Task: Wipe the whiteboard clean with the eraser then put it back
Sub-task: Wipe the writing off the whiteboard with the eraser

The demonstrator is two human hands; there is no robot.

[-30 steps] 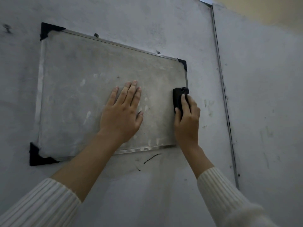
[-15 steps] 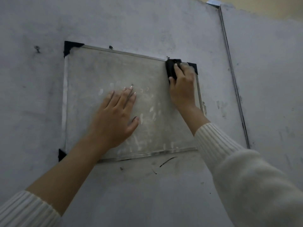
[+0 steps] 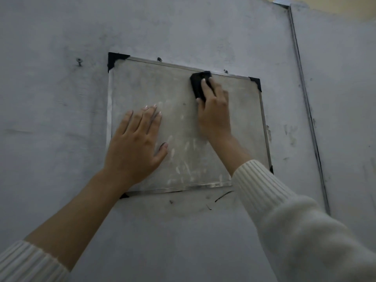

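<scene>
Your right hand is gripping the black eraser, fingers curled over its back, holding it against the whiteboard just under the top rail. Its long axis is running nearly upright, in line with those fingers. Your left hand is pressing flat on the board, fingers straight, lower left of them.

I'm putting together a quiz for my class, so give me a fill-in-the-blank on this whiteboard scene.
The right hand holds a black ____ on the whiteboard. It sits near the whiteboard's ____ edge. The left hand rests flat on the whiteboard, holding ____.
Missing words: eraser; top; nothing.
</scene>
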